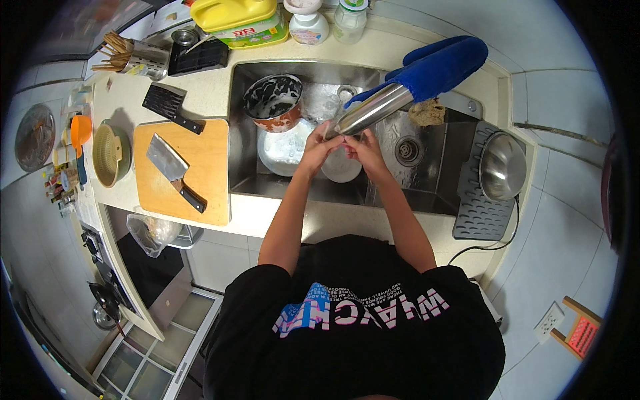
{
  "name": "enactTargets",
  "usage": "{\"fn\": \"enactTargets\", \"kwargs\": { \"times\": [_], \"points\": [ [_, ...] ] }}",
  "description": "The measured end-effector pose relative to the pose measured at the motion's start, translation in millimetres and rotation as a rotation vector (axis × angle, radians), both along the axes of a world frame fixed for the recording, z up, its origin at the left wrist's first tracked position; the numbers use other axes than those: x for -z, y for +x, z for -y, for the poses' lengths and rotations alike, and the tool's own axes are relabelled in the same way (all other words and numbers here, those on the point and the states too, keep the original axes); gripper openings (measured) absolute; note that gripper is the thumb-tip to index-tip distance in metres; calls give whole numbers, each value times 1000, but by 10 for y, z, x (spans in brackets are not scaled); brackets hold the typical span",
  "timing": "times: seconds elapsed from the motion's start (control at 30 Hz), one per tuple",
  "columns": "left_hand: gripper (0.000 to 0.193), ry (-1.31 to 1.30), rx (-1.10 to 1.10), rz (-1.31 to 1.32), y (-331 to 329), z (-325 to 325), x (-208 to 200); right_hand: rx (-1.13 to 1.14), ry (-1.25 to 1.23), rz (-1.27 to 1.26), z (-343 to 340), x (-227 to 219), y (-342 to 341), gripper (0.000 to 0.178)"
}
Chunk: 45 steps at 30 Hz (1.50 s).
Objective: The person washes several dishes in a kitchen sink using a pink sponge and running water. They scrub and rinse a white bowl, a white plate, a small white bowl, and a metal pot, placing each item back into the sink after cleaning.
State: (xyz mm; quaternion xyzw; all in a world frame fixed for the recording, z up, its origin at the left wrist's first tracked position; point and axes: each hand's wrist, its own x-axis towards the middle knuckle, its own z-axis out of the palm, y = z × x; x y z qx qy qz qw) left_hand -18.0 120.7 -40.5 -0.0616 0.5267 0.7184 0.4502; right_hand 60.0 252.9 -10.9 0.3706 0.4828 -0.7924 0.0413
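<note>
My left hand and my right hand meet over the steel double sink, below the end of a thick shiny metal tube that looks like the faucet. Both hands have their fingers bent and pinched together around something small, pale and pinkish that I cannot make out. A blue cloth hangs over the tube. Beneath my hands, in the left basin, a white bowl is partly hidden. Beside it lie a large soapy whitish dish and a reddish-brown pot with suds inside.
Left of the sink, a cleaver lies on a wooden cutting board; a black-bladed knife rests at its far edge. A beige basket stands farther left. On the right are a steel bowl and grey mat. Bottles line the back.
</note>
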Motion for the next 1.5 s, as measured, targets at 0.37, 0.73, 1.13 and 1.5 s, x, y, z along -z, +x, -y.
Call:
{"fn": "enactTargets", "kwargs": {
  "times": [0.37, 0.73, 1.13, 1.5],
  "points": [
    [19, -236, 58, -64, 23, 127, -3, -208, 239, -47, 138, 59, -10, 20],
    [35, -508, -108, -373, -29, -180, 290, -238, 633, 15, 84, 171, -140, 16],
    [21, -302, -35, -193, -124, -32, 14, -130, 247, -108, 211, 290, -230, 21],
    [41, -375, -140, -94, -140, -107, -250, -154, -50, 25, -9, 146, -329, 55]
  ]
}}
